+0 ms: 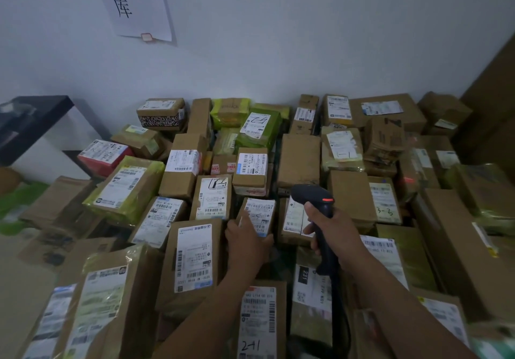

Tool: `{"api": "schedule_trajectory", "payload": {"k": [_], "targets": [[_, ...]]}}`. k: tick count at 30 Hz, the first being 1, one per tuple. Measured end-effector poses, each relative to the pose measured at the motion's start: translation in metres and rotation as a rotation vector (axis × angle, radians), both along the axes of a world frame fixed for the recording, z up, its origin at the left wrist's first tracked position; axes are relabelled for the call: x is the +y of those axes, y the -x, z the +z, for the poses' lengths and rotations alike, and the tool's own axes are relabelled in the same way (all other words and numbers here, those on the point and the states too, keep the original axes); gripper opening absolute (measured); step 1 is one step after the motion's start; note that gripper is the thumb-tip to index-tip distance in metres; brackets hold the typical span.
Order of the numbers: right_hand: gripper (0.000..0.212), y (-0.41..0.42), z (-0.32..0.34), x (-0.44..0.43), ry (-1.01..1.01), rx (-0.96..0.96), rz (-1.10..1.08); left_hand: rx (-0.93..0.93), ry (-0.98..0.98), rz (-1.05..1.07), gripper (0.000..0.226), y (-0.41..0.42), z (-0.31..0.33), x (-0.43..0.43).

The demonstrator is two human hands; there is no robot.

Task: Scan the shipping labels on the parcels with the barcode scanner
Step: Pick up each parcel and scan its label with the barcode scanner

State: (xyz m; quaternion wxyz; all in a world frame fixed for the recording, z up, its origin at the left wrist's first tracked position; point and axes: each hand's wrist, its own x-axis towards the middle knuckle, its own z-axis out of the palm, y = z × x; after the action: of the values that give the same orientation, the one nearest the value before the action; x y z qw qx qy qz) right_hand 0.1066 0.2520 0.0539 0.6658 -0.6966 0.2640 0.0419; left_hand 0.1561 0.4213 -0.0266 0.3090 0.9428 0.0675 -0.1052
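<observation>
Left of the one barcode scanner (313, 197), the left hand (245, 243) grips one small labelled parcel (259, 213) by its near end. The right hand (334, 227) wraps the scanner's handle. Perhaps forty parcels (299, 160) surround the scanner, the far ones too blurred to count.

Mid-pile, left hand (246, 243) grips small parcel (260, 213); right hand (334, 233), at its 3 o'clock, holds barcode scanner (312, 195), red light lit.

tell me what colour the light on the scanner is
Orange-red, a small strip light on the black barcode scanner gripped by the right hand; head view.
</observation>
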Motion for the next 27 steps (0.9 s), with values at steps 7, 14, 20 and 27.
{"api": "schedule_trajectory", "payload": {"k": [7,14,20,27], "targets": [[0.04,0.001,-0.004,-0.004,0.057,0.03,0.001,0.099,-0.016,-0.052,0.089,-0.014,-0.018,-0.003],[0.028,-0.017,0.002,0.003,-0.011,-0.008,-0.022,-0.159,-0.065,-0.109,0.058,-0.023,-0.004,0.009],[0.031,-0.057,0.013,0.013,0.059,-0.057,0.019,-0.282,-0.083,-0.116,0.07,-0.077,0.02,0.012],[0.049,-0.09,0.008,0.013,0.164,0.012,0.059,-0.156,-0.309,-0.094,0.122,-0.131,0.007,-0.02]]}}
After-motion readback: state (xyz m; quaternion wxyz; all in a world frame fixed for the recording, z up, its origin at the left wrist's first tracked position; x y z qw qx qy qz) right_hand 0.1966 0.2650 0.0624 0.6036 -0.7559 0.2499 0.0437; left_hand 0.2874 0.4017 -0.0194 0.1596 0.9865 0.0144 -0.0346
